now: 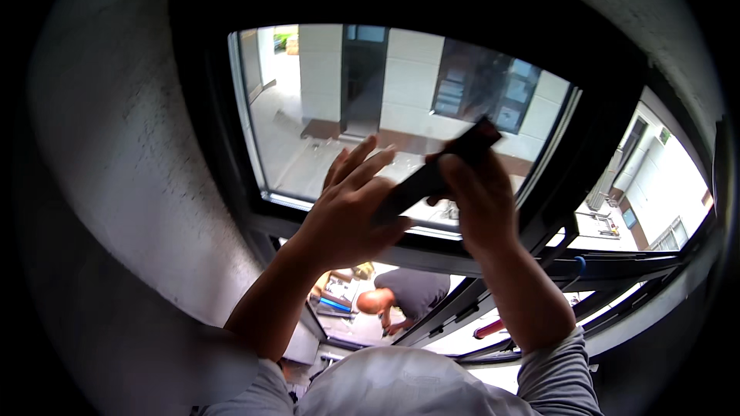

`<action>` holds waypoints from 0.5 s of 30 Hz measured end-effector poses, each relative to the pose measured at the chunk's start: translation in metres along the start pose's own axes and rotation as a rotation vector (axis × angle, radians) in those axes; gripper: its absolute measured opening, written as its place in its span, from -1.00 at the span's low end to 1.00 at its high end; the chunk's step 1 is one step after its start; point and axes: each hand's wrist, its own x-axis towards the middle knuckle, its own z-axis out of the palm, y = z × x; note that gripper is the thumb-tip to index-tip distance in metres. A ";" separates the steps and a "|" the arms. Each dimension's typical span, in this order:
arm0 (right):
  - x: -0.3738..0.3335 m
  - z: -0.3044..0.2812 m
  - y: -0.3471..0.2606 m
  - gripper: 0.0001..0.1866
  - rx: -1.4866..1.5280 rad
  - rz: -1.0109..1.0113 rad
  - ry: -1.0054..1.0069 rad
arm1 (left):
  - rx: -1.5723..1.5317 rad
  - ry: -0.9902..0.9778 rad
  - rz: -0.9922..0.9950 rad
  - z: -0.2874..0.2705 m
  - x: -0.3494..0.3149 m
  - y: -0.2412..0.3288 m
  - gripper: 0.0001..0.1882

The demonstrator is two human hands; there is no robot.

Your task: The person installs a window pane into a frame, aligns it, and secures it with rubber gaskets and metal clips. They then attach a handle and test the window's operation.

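My right hand [482, 204] grips a long dark bar [432, 183], its fingers wrapped round the upper part. The bar slants from upper right down to the lower left, and its top end shows a dull red patch. My left hand [347, 200] is at the bar's lower end, fingers spread and thumb stretched out beneath it; whether the palm presses on the bar cannot be told. Both hands are raised in front of a glass pane [324, 100] set in a thick dark window frame [208, 108].
A rough pale wall [139, 131] runs down the left side. Below, a person [412, 293] in a dark top bends over beside a box of things [338, 296]. To the right are another window opening [655, 185] and dark rails, with a blue hook-like piece [580, 266].
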 end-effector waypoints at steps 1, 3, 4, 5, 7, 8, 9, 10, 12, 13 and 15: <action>0.008 0.009 0.002 -0.83 0.007 -0.004 -0.033 | -0.005 0.018 -0.005 -0.001 -0.002 -0.004 -0.65; 0.019 0.017 0.007 -0.85 0.007 -0.003 -0.078 | -0.026 0.043 -0.020 -0.002 -0.005 -0.008 -0.72; 0.021 0.020 0.010 -0.85 -0.001 0.006 -0.095 | -0.029 0.048 -0.025 -0.001 -0.008 -0.011 -0.72; 0.023 0.024 0.009 -0.86 -0.051 0.040 -0.081 | -0.047 0.058 -0.023 -0.001 -0.009 -0.011 -0.74; 0.027 0.025 0.010 -0.85 -0.066 0.052 -0.111 | -0.071 0.062 -0.037 -0.002 -0.011 -0.011 -0.75; 0.028 0.025 0.012 -0.84 -0.057 0.053 -0.136 | -0.066 0.059 -0.038 -0.002 -0.011 -0.012 -0.74; 0.030 0.024 0.012 -0.84 -0.054 0.063 -0.147 | -0.061 0.057 -0.039 -0.002 -0.011 -0.012 -0.74; 0.031 0.024 0.013 -0.83 -0.050 0.075 -0.157 | -0.056 0.052 -0.042 -0.002 -0.012 -0.012 -0.72; 0.033 0.023 0.014 -0.82 -0.057 0.071 -0.175 | -0.057 0.059 -0.042 -0.001 -0.012 -0.012 -0.75; 0.033 0.023 0.016 -0.82 -0.066 0.059 -0.181 | -0.054 0.058 -0.041 -0.001 -0.012 -0.012 -0.75; 0.035 0.023 0.019 -0.81 -0.067 0.052 -0.182 | -0.045 0.067 -0.031 0.001 -0.012 -0.013 -0.77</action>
